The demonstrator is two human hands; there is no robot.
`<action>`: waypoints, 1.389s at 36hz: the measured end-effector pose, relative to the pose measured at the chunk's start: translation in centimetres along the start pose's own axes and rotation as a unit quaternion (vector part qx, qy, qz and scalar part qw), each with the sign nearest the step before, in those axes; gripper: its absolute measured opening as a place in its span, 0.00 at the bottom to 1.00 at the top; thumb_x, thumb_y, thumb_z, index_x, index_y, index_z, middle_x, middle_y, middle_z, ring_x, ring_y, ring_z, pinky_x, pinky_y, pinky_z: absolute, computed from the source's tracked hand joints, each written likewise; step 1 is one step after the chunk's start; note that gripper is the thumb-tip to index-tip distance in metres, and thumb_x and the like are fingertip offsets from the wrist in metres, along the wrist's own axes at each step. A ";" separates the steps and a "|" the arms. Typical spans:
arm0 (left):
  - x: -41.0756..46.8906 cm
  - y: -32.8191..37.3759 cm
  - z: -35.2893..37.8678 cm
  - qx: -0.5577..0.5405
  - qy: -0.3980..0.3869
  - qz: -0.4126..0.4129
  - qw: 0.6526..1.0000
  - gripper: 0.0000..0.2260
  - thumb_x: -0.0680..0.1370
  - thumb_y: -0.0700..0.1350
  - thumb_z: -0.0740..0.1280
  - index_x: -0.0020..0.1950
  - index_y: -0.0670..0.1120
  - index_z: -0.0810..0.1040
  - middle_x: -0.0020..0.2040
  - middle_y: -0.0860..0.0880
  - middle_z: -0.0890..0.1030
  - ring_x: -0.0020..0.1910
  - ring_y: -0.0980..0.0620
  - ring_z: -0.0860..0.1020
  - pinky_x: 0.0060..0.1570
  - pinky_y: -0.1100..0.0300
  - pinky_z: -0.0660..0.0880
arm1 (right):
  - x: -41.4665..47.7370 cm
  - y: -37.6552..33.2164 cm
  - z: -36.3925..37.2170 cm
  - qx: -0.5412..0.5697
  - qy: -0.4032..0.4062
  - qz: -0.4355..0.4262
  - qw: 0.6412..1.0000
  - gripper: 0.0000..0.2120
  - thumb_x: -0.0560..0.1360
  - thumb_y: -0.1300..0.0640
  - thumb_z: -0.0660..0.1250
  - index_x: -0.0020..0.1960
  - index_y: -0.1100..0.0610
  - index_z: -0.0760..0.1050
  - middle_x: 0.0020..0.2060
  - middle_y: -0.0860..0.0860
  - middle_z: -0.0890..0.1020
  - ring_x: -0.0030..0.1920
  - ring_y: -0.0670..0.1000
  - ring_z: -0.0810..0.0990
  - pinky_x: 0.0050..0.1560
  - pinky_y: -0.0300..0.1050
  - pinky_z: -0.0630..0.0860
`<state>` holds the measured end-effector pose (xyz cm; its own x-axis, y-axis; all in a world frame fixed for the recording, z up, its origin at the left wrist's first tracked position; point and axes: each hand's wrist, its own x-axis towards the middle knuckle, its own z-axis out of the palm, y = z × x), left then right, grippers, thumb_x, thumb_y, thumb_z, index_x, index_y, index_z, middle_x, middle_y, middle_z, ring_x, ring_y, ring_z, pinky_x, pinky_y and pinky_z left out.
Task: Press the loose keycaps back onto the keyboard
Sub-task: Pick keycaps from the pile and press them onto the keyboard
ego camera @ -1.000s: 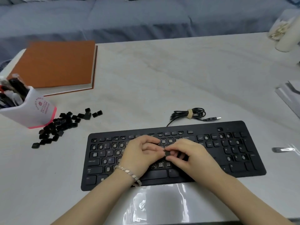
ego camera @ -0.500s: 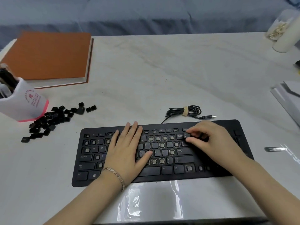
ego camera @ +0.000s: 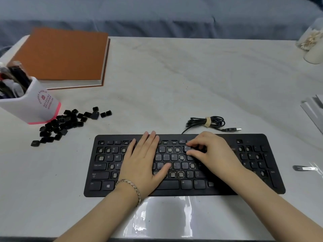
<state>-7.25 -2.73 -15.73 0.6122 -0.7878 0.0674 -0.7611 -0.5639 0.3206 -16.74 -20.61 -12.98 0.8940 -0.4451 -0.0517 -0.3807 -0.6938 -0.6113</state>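
A flat black plastic keyboard lies at six o'clock on the pale marbled table. Several of its sockets are bare and show pale switch domes. The left hand rests flat on the left-middle keys, fingers straight and close together, thumb splayed toward three o'clock, holding nothing (a thin metal bracelet circles its wrist). The right hand has its fingers curled, with thumb and forefinger pinching a small black square keycap down at the number row, at that hand's nine o'clock. The heap of loose black keycaps sits on the table at the keyboard's ten o'clock, just beside the pink base of a white pen pot. A coiled black USB cable lies at the keyboard's twelve o'clock, and an orange-covered book at eleven.
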 end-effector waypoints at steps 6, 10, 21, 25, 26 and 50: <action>0.0 -0.1 0.1 -0.007 0.001 0.002 1.000 0.35 0.73 0.64 0.48 0.74 0.46 0.61 0.75 0.51 0.58 0.73 0.57 0.48 0.72 0.54 0.45 | 0.3 -0.3 0.3 -0.005 0.008 0.017 1.000 0.09 0.68 0.54 0.73 0.48 0.50 0.82 0.40 0.44 0.76 0.45 0.47 0.74 0.51 0.46 0.71; 0.0 -0.1 0.1 -0.004 0.002 0.003 1.000 0.35 0.72 0.65 0.47 0.74 0.47 0.60 0.75 0.52 0.56 0.73 0.57 0.46 0.72 0.56 0.41 | 0.6 -0.4 0.5 -0.033 -0.003 0.023 0.999 0.10 0.68 0.53 0.72 0.49 0.49 0.82 0.40 0.42 0.74 0.48 0.48 0.75 0.52 0.46 0.72; 0.1 -0.1 0.1 -0.010 0.005 0.004 1.000 0.34 0.73 0.64 0.50 0.73 0.45 0.64 0.74 0.51 0.61 0.73 0.55 0.51 0.72 0.52 0.49 | 0.3 -1.0 0.7 -0.076 0.007 0.035 0.996 0.10 0.71 0.50 0.69 0.53 0.47 0.81 0.47 0.44 0.77 0.52 0.48 0.74 0.51 0.44 0.71; 0.0 -0.2 0.1 -0.010 0.006 0.004 1.000 0.34 0.73 0.64 0.50 0.73 0.45 0.64 0.74 0.51 0.60 0.73 0.55 0.50 0.72 0.53 0.48 | -0.9 -1.9 1.5 -0.156 0.067 -0.016 0.985 0.06 0.70 0.56 0.71 0.47 0.53 0.82 0.42 0.50 0.78 0.47 0.53 0.77 0.40 0.44 0.72; 0.0 -0.2 0.1 -0.013 0.006 0.004 1.000 0.34 0.73 0.64 0.50 0.72 0.45 0.64 0.74 0.51 0.60 0.73 0.55 0.51 0.72 0.53 0.47 | -1.2 -2.1 1.7 -0.190 0.084 -0.039 0.977 0.05 0.67 0.60 0.74 0.42 0.57 0.82 0.37 0.52 0.78 0.40 0.56 0.78 0.33 0.43 0.72; -1.2 -4.5 -3.5 -0.209 0.135 -0.069 0.966 0.13 0.75 0.38 0.67 0.59 0.44 0.78 0.61 0.56 0.72 0.62 0.59 0.70 0.64 0.69 0.60 | 0.1 -6.0 2.5 -0.143 0.013 -0.062 0.988 0.13 0.77 0.49 0.58 0.52 0.50 0.79 0.48 0.46 0.76 0.52 0.49 0.73 0.49 0.42 0.69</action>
<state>-3.79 1.62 -13.90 0.7779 -0.5874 0.2229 -0.5499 -0.4650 0.6938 -13.82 -15.08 -11.27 0.9327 -0.3593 0.0321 -0.3241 -0.8736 -0.3630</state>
